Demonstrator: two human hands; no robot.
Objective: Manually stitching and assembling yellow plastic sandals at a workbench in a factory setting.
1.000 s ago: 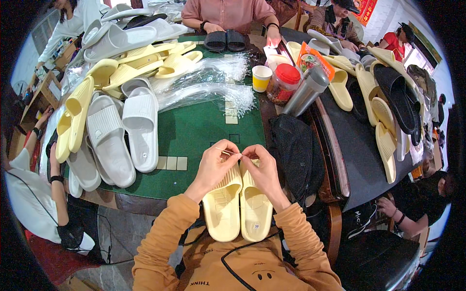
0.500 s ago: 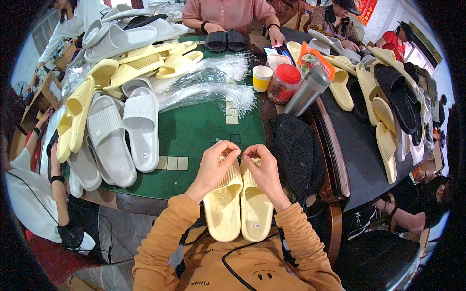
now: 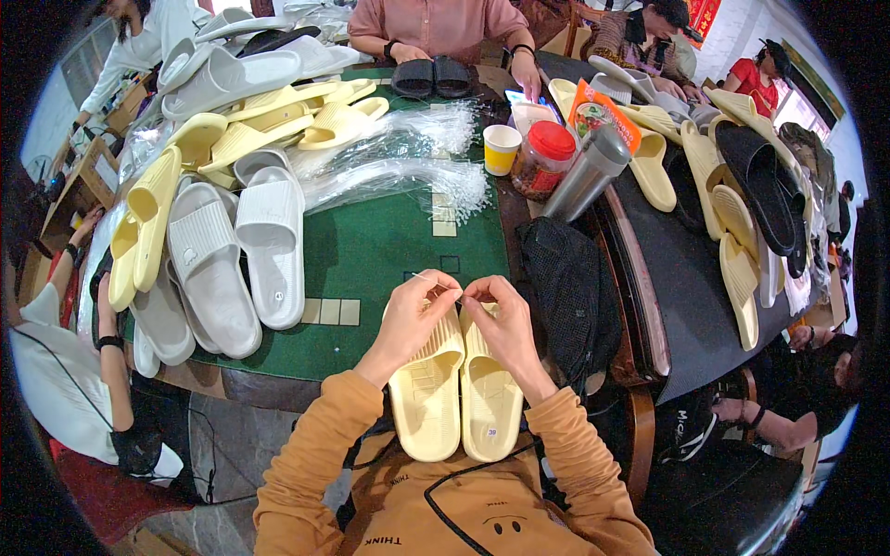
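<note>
I am looking down at a green-topped table (image 3: pixel 371 250) in a crowded workroom, with other people seated around its far and side edges. My left hand (image 3: pixel 417 315) and right hand (image 3: pixel 501 320) meet just above the toe ends of a pair of pale yellow slides (image 3: pixel 454 398), which lie side by side, touching, with their heels toward my chest. Both hands are closed in a pinch, fingertips almost meeting, and between them they grip a thin clear plastic tie (image 3: pixel 428 277) whose free end sticks out past my left fingers. Beyond my hands, across the green cloth, lies a loose heap of the same clear plastic ties (image 3: pixel 399 176). Well off to the left of my left hand sits a row of grey slides (image 3: pixel 232 250), and farther out in that direction a pile of yellow slides (image 3: pixel 241 130). Just beside my right hand is a black mesh bag (image 3: pixel 561 287); what it holds I cannot tell. Ahead of my right hand stand a yellow paper cup (image 3: pixel 502 148), whose inside I cannot make out, a clear jar with a red lid (image 3: pixel 544 159) filled with something dark reddish-brown, and a capped steel flask (image 3: pixel 587 173). Far ahead, a pair of black slides (image 3: pixel 432 77) rests before a person in a pink shirt.
</note>
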